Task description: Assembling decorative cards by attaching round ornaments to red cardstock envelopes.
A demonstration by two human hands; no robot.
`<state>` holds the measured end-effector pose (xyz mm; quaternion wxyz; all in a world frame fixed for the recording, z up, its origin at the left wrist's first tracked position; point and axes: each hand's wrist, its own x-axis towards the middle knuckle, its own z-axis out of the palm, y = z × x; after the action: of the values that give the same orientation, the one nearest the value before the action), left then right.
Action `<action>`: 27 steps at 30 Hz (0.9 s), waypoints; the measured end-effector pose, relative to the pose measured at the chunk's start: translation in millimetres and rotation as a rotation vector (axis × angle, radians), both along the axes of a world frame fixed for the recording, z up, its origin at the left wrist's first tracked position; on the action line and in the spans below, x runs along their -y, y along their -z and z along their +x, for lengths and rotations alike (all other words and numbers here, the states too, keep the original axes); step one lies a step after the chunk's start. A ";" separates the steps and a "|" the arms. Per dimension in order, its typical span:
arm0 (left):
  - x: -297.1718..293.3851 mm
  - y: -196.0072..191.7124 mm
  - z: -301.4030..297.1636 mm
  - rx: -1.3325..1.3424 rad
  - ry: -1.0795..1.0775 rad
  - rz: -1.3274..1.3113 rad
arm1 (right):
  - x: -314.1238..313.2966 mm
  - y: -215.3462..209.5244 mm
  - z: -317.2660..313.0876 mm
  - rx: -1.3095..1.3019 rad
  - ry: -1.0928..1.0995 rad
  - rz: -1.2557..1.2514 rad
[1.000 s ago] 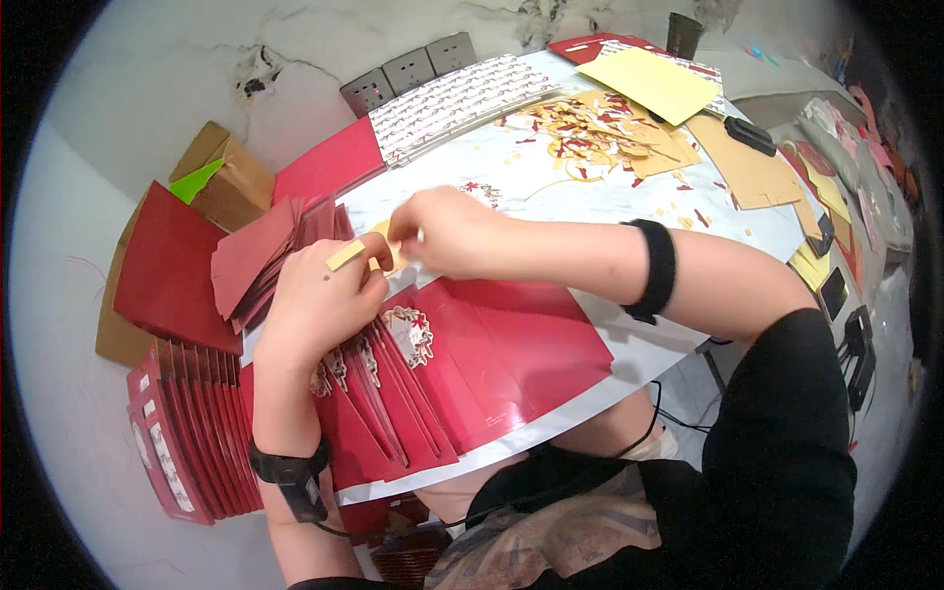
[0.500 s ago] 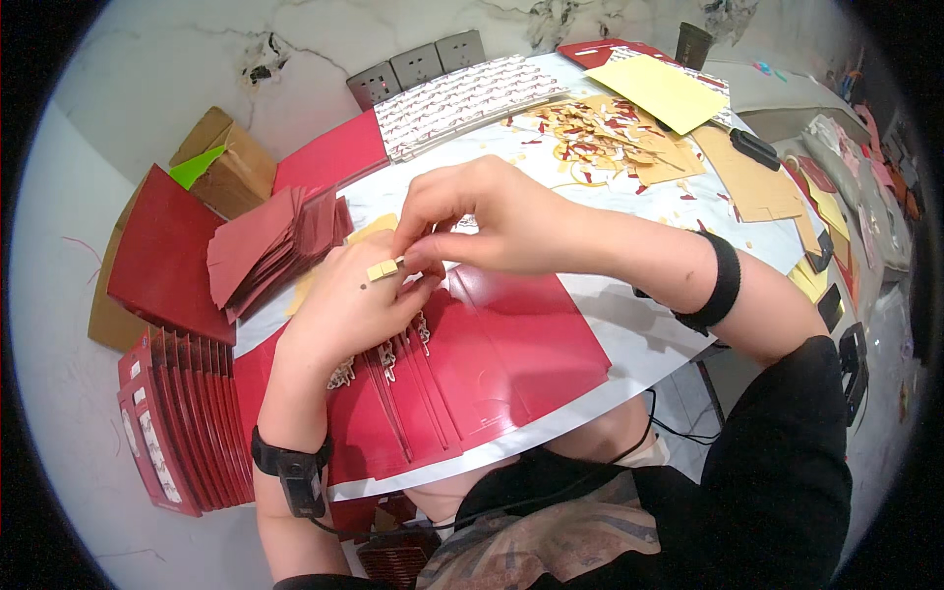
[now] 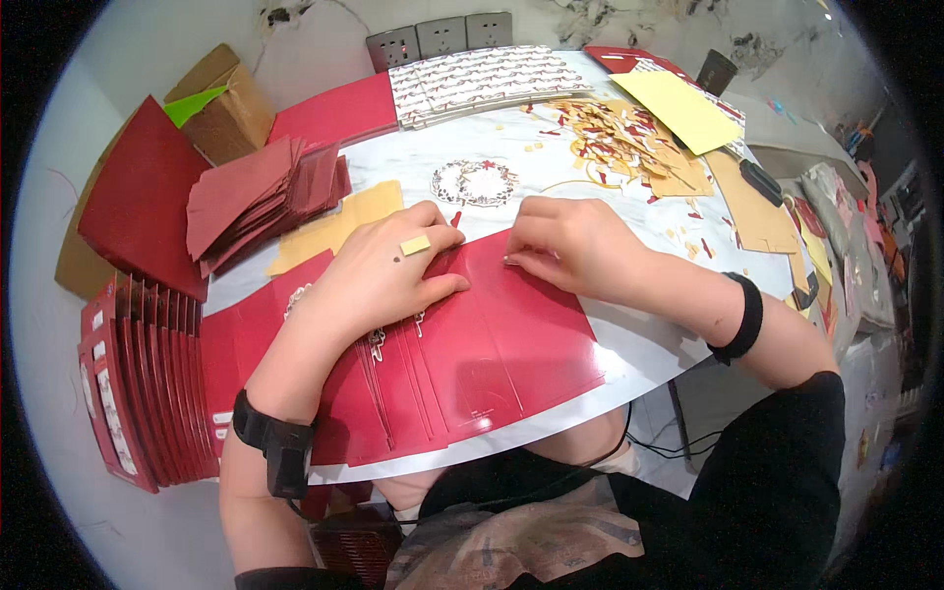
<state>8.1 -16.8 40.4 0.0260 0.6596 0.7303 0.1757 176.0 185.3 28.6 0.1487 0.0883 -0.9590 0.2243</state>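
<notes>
My left hand (image 3: 398,261) lies with its fingers spread on a red card sheet (image 3: 472,364), pressing near its far edge. A small pale yellow piece (image 3: 416,246) is stuck to the back of that hand. My right hand (image 3: 580,246) is pinched over the same sheet's far edge, a tiny pale piece (image 3: 510,261) showing at the fingertips. White chain-like cut-outs (image 3: 378,344) show beside my left hand, partly hidden by it. Just beyond the hands lies a round wreath-patterned cut-out (image 3: 475,184) on the white table.
At the left stand a row of red folders (image 3: 147,383) and a stack of dark red sheets (image 3: 251,202). Paper scraps (image 3: 610,138) heap at the far right beside a yellow sheet (image 3: 678,110). Patterned sheets (image 3: 492,84) lie along the wall.
My right hand has come away from the back of my left hand, moving right and down to the red sheet. Less of the pale yellow material shows on my left hand, which now rests flatter.
</notes>
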 end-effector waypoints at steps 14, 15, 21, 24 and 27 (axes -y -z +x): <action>-3.5 5.1 -3.3 0.065 -0.011 -0.024 | -4.2 15.7 -0.6 -0.158 -0.051 0.384; -3.6 6.2 -3.5 0.067 -0.014 -0.023 | -4.7 15.1 -0.3 -0.156 -0.054 0.384; -3.0 8.8 -4.8 0.064 -0.010 -0.003 | -5.7 8.3 -1.8 -0.117 -0.099 0.381; -2.2 8.4 -4.2 0.069 -0.017 0.010 | -4.3 -0.2 -2.9 -0.071 -0.137 0.402; -2.6 8.0 -4.5 0.068 -0.022 0.001 | -0.2 -10.9 -6.1 -0.003 -0.154 0.456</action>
<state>3.7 -14.2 32.4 0.0487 0.6453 0.7360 0.1986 169.9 185.5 39.5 0.1087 0.1927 -0.9751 0.0127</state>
